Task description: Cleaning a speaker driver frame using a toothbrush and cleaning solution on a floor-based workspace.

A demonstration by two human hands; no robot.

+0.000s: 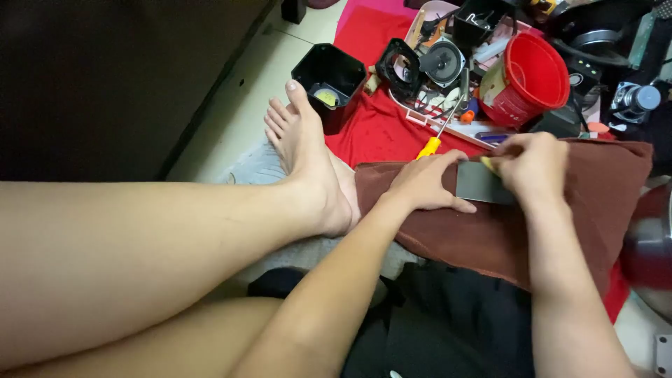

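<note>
Head view: your left hand [423,183] presses flat, fingers spread, on the edge of a flat dark grey rectangular plate [481,184] lying on a folded brown cloth [595,210] across your lap. Your right hand [533,166] pinches the plate's far edge, fingers closed around a small yellow piece [488,164]. A red plastic bucket [532,78] stands beyond.

The right hand [533,166] covers the near end of the flat dark plate [479,183] and most of a small yellow thing [488,164], too hidden to identify.
</note>
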